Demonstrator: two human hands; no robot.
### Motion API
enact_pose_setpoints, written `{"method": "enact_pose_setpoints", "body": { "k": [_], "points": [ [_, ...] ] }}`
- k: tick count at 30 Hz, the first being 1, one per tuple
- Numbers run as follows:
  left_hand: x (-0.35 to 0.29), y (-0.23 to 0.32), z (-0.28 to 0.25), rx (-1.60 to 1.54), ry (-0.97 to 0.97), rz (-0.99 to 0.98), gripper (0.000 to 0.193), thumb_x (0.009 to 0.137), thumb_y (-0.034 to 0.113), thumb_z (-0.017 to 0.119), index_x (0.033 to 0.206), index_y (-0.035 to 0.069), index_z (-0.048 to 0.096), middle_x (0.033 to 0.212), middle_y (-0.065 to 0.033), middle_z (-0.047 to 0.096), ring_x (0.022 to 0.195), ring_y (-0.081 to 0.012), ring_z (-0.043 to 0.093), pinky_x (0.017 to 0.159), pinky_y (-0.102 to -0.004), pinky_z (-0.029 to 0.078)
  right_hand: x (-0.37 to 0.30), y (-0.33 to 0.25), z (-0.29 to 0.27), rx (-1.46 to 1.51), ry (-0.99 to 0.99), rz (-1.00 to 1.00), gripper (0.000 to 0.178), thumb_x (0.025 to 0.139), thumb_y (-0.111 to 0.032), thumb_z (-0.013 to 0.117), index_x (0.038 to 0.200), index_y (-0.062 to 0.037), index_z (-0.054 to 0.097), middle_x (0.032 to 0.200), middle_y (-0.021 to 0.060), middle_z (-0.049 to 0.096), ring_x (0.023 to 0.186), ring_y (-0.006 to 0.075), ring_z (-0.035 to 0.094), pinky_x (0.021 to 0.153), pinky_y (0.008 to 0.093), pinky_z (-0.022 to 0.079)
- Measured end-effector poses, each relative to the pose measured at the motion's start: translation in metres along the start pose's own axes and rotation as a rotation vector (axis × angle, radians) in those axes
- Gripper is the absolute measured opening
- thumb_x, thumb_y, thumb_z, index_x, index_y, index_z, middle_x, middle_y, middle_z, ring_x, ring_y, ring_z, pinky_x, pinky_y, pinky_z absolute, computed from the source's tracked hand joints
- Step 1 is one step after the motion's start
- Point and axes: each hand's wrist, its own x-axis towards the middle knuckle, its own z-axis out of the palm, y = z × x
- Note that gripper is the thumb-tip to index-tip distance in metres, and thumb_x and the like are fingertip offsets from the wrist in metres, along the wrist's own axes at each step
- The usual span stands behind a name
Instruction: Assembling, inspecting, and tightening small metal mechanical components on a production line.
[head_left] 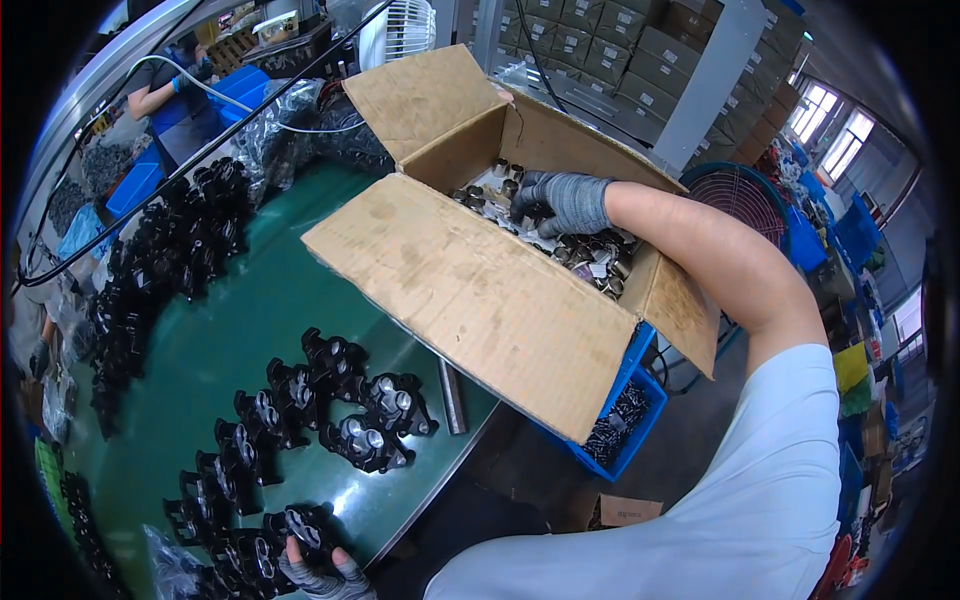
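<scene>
My right hand [568, 203], in a grey knit glove, reaches into an open cardboard box [480, 290]. Its fingers curl down among small metal ring-like pieces [600, 270]; whatever lies between the fingertips is hidden. At the lower edge, my left hand [325, 578] wears a grey glove with bare fingertips. Its thumb and a finger close on the near side of a black molded part [303, 528] on the green table. Several similar black parts [258, 410] stand in rows beyond it, some with shiny round metal inserts [392, 398].
A metal bar [452, 397] lies at the edge of the green table [270, 300]. Black parts [190, 230] are heaped at the far left. Below the box stands a blue bin [630, 415] of small dark pieces. A fan [740, 205] is behind my right arm. Another person [150, 98] works at the upper left.
</scene>
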Motion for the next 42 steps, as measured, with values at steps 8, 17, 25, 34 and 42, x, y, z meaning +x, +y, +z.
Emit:
{"method": "enact_pose_setpoints", "body": {
  "k": [8,17,25,34,42],
  "points": [
    [-0.007,-0.008,0.003,-0.02,0.003,-0.018,0.067,0.093,0.052,0.072,0.138,0.005,0.056,0.117,-0.0207,0.055,0.103,-0.0415,0.058,0.088,-0.0506,0.05,-0.006,0.001,-0.008,0.147,0.015,0.042,0.04,0.076,-0.015,0.083,0.115,-0.0119,0.076,0.116,0.0127,0.068,0.11,0.0309,0.065,0.099,0.0409,0.053],
    [-0.014,-0.024,0.006,0.012,-0.041,-0.015,0.063,0.099,0.044,0.063,0.15,0.011,0.045,0.131,-0.017,0.054,0.119,-0.0339,0.056,0.103,-0.0448,0.046,-0.007,0.012,-0.007,0.032,0.148,0.098,0.042,0.075,-0.012,0.082,0.117,-0.0132,0.076,0.116,0.0112,0.074,0.104,0.0275,0.07,0.094,0.0375,0.055],
    [-0.012,-0.019,0.003,-0.013,-0.026,0.015,0.062,0.099,0.042,0.063,0.15,0.011,0.044,0.126,-0.0178,0.055,0.114,-0.034,0.057,0.099,-0.0448,0.047,0.0,0.008,-0.011,0.12,-0.044,0.235,0.038,0.075,-0.011,0.082,0.112,-0.015,0.079,0.11,0.0096,0.076,0.101,0.0259,0.07,0.095,0.0377,0.054],
    [-0.013,-0.018,0.003,-0.007,-0.019,0.035,0.062,0.099,0.041,0.064,0.15,0.013,0.044,0.126,-0.0183,0.055,0.111,-0.0344,0.059,0.096,-0.0444,0.05,0.005,0.008,-0.003,0.001,-0.017,0.246,0.039,0.073,-0.013,0.085,0.112,-0.0137,0.079,0.107,0.0078,0.077,0.099,0.0253,0.071,0.091,0.0378,0.056],
    [-0.012,-0.015,0.004,0.009,-0.011,0.021,0.062,0.099,0.041,0.064,0.15,0.013,0.045,0.125,-0.0181,0.056,0.107,-0.034,0.062,0.092,-0.0436,0.052,0.007,0.007,-0.007,0.001,-0.051,0.264,0.042,0.072,-0.015,0.086,0.114,-0.0138,0.079,0.111,0.0087,0.078,0.098,0.0231,0.072,0.091,0.0366,0.056]
  ]
}}
